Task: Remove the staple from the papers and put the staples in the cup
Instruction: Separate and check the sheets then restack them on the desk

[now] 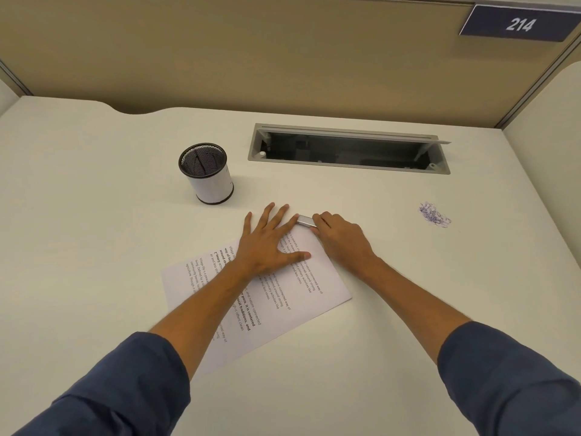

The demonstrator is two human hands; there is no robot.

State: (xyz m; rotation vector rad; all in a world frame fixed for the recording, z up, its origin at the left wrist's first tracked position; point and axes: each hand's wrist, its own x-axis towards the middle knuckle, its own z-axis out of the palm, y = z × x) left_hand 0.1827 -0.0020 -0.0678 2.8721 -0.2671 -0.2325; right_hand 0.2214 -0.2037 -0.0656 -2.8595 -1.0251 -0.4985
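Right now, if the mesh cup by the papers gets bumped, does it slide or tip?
The black wire-mesh cup wrapped in a white band looks light: see-through mesh, little visible inside. It stands upright, taller than wide, on the smooth white desk, so a low nudge probably slides it, while a knock near the rim may tip it. Once on its side, the round body would likely roll.

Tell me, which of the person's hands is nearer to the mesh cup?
Left. The left hand lies flat on the papers, just in front and right of the cup. The right hand grips a small metal tool farther right.
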